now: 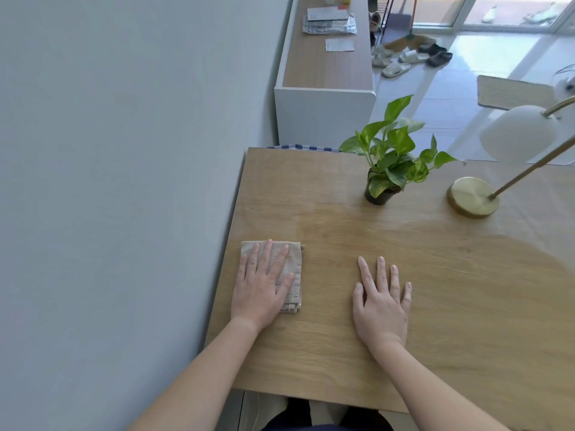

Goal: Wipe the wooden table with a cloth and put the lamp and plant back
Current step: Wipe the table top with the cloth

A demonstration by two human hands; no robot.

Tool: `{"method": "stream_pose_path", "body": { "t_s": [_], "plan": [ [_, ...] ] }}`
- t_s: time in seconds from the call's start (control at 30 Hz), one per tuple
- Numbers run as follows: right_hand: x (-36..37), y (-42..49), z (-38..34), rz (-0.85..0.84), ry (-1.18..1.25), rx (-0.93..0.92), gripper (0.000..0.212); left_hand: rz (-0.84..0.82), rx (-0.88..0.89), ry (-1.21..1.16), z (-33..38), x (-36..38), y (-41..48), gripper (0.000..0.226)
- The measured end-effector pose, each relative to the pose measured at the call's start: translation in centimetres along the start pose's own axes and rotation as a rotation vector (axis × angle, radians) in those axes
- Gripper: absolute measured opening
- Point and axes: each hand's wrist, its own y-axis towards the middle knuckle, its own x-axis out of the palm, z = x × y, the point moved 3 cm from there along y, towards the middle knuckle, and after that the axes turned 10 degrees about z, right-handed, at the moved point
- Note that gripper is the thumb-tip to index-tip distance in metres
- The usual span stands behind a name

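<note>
Pressing the cloth (295, 262) flat with straight fingers (268, 255), the left hand (259, 290) lies farther from plant (392, 157) and lamp (473, 197) than the flat, empty right hand (381, 309).

The tabletop (404, 275) was light oak grain; the folded cloth (292, 265) was beige. The plant (395, 154) had yellow-flecked green leaves in a black pot (378, 195). The lamp (474, 197) was brass with a white shade.

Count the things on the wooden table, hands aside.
3: a folded cloth under the left hand, a potted plant farther back, a lamp at far right. The table runs past the frame, so more may be hidden.
</note>
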Motion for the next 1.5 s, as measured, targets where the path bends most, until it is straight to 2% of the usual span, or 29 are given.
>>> {"method": "stream_pose_path", "body": {
  "t_s": [0.13, 0.27, 0.47, 0.67, 1.5],
  "plan": [
    [-0.3, 0.1, -0.2, -0.005, 0.016, 0.015, 0.058, 0.032, 0.035, -0.016, -0.8, 0.2, -3.9, 0.067],
    [-0.6, 1.1, -0.9, -0.03, 0.018, 0.056, 0.06, 0.066, -0.036, -0.015, -4.1, 0.1, -6.8, 0.068],
    [0.1, 4.1, -2.8, 0.019, 0.068, 0.186, 0.059, 0.066, -0.069, -0.017, -5.5, -0.2, -6.1, 0.067],
    [0.9, 4.0, -3.4, 0.047, 0.03, 0.189, 0.059, 0.087, -0.152, -0.017, -5.4, -0.1, -1.9, 0.066],
    [2.8, 5.1, -3.0, 0.179, -0.03, 0.164, 0.064, 0.089, -0.109, -0.023, -5.7, -1.6, 22.2, 0.067]
  ]
}}
